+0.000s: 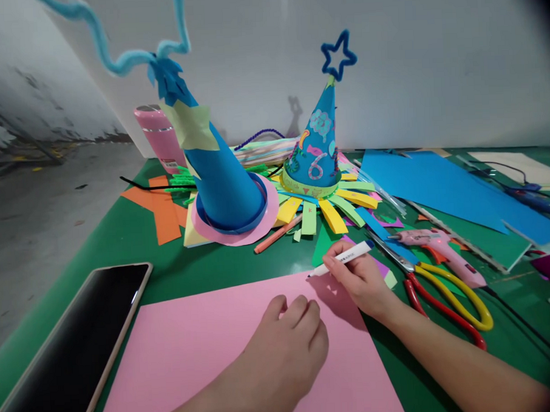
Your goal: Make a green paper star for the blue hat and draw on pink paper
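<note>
Bare left hand (pixel 293 351), bare right hand (pixel 358 281) — 2 slim forearms (pixel 454 350), smooth and equally bare.

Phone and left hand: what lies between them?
In the head view, the pink sheet fills it up to the left hand, bar a narrow strip of green tabletop beside the phone.

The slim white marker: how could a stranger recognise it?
On the green table lies pink paper. At its far right corner, the right hand holds the white marker. Unlike the slim orange stick beyond, it is white, blue-ended.
</note>
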Demonstrator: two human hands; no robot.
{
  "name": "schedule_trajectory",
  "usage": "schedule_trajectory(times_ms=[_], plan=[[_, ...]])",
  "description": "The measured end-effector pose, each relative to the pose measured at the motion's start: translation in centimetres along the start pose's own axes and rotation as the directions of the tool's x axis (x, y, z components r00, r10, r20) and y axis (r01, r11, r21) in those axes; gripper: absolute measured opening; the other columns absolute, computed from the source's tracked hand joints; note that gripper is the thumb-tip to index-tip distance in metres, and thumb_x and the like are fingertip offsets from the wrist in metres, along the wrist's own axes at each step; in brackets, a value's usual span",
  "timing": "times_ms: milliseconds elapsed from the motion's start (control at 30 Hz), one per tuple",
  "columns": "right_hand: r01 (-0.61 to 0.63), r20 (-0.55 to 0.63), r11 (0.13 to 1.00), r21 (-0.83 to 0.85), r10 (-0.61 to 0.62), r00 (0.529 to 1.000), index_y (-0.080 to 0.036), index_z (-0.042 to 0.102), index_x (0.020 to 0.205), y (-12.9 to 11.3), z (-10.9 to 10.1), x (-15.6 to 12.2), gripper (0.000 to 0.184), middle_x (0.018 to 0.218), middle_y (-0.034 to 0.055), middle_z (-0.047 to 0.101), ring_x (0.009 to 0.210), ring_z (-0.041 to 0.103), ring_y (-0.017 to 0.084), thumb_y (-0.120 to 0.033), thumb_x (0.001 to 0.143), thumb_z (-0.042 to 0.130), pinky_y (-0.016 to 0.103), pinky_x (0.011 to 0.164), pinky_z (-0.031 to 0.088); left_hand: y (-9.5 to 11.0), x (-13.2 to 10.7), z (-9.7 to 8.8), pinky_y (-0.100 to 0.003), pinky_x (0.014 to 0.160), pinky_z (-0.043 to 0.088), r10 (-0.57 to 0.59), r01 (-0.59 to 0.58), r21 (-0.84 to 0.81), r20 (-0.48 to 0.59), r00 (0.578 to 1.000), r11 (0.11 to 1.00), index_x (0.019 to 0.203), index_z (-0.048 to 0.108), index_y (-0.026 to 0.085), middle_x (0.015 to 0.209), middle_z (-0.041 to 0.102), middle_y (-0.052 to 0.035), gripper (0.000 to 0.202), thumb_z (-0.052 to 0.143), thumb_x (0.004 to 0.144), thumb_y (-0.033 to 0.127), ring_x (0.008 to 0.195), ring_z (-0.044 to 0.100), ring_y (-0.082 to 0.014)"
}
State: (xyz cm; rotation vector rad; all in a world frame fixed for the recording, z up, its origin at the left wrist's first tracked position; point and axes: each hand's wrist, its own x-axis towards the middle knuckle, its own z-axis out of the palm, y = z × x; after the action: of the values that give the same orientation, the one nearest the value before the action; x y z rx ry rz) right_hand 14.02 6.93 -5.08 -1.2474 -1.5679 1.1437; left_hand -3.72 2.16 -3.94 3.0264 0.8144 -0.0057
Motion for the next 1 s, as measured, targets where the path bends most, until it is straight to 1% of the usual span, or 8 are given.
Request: schedule_trajectory(times_ms=[100, 200, 300, 467, 633, 833, 1000], plan=[[0.011, -0.033, 1.000, 0.000, -0.011, 0.999, -0.020, 0.042, 0.070, -0.01, -0.10, 0.06, 0.019, 0.046, -0.0073, 0.040, 0.039, 0.038, 0.008, -0.033, 0.083, 0.046, 0.021, 0.038, 0.027, -0.02, 0.03, 0.21, -0.043, 0.079, 0.031, -0.001, 0.001, -0.001, 0.008, 1.000, 1.000, 0.108, 0.050, 0.009, 0.113, 0.051, -0.0174, 0.035, 0.043, 0.077, 0.023, 0.097, 0.041, -0.0285], [0.018, -0.023, 0.999, -0.033, -0.019, 1.000, -0.020, 0.042, 0.069, -0.03, -0.15, 0.07, 0.019, 0.045, -0.0078, 0.039, 0.038, 0.037, 0.007, -0.031, 0.083, 0.046, 0.020, 0.037, 0.025, 0.01, 0.02, 0.24, -0.043, 0.079, 0.032, -0.005, 0.005, -0.005, 0.021, 1.000, 1.000, 0.108, 0.050, 0.009, 0.114, 0.051, -0.0168, 0.034, 0.041, 0.078, 0.023, 0.098, 0.041, -0.0279], [0.025, -0.019, 0.998, -0.066, -0.026, 0.999, -0.019, 0.042, 0.068, 0.02, -0.12, 0.04, 0.018, 0.045, -0.0077, 0.039, 0.039, 0.037, 0.007, -0.028, 0.083, 0.047, 0.020, 0.038, 0.024, 0.03, 0.05, 0.27, -0.043, 0.080, 0.031, -0.005, 0.005, 0.002, 0.010, 1.000, 1.000, 0.109, 0.049, 0.009, 0.114, 0.051, -0.0172, 0.034, 0.041, 0.079, 0.024, 0.099, 0.041, -0.0283], [0.016, -0.005, 0.998, -0.063, -0.016, 1.000, -0.020, 0.043, 0.070, 0.21, 0.03, 0.00, 0.015, 0.045, -0.0083, 0.037, 0.038, 0.034, 0.007, -0.027, 0.083, 0.047, 0.020, 0.037, 0.021, 0.00, 0.22, 0.16, -0.042, 0.078, 0.032, -0.013, 0.013, -0.004, 0.017, 1.000, 1.000, 0.107, 0.050, 0.009, 0.113, 0.052, -0.0168, 0.032, 0.040, 0.080, 0.022, 0.097, 0.043, -0.0274], [0.013, 0.004, 0.998, -0.053, -0.013, 1.000, -0.020, 0.043, 0.070, 0.28, 0.10, -0.05, 0.015, 0.045, -0.0084, 0.036, 0.038, 0.033, 0.007, -0.027, 0.083, 0.047, 0.020, 0.037, 0.021, 0.03, 0.20, 0.20, -0.042, 0.078, 0.033, -0.011, 0.011, -0.001, 0.007, 1.000, 1.000, 0.107, 0.051, 0.010, 0.113, 0.052, -0.0165, 0.032, 0.040, 0.080, 0.022, 0.097, 0.043, -0.0276], [0.017, 0.004, 0.996, -0.093, -0.017, 1.000, -0.020, 0.044, 0.071, 0.25, 0.11, 0.00, 0.015, 0.045, -0.0082, 0.037, 0.039, 0.034, 0.007, -0.028, 0.083, 0.047, 0.020, 0.037, 0.022, 0.02, 0.07, 0.53, -0.043, 0.078, 0.032, -0.008, 0.008, 0.006, -0.010, 1.000, 1.000, 0.107, 0.050, 0.009, 0.114, 0.052, -0.0174, 0.032, 0.040, 0.080, 0.022, 0.097, 0.043, -0.0279], [0.008, 0.010, 0.996, -0.092, -0.007, 1.000, -0.020, 0.043, 0.072, 0.19, 0.12, -0.05, 0.015, 0.044, -0.0086, 0.036, 0.038, 0.033, 0.007, -0.028, 0.083, 0.047, 0.020, 0.037, 0.021, -0.01, 0.19, 0.34, -0.043, 0.079, 0.032, -0.009, 0.009, 0.012, -0.006, 1.000, 1.000, 0.106, 0.051, 0.010, 0.113, 0.052, -0.0166, 0.032, 0.040, 0.080, 0.022, 0.098, 0.043, -0.0281]])
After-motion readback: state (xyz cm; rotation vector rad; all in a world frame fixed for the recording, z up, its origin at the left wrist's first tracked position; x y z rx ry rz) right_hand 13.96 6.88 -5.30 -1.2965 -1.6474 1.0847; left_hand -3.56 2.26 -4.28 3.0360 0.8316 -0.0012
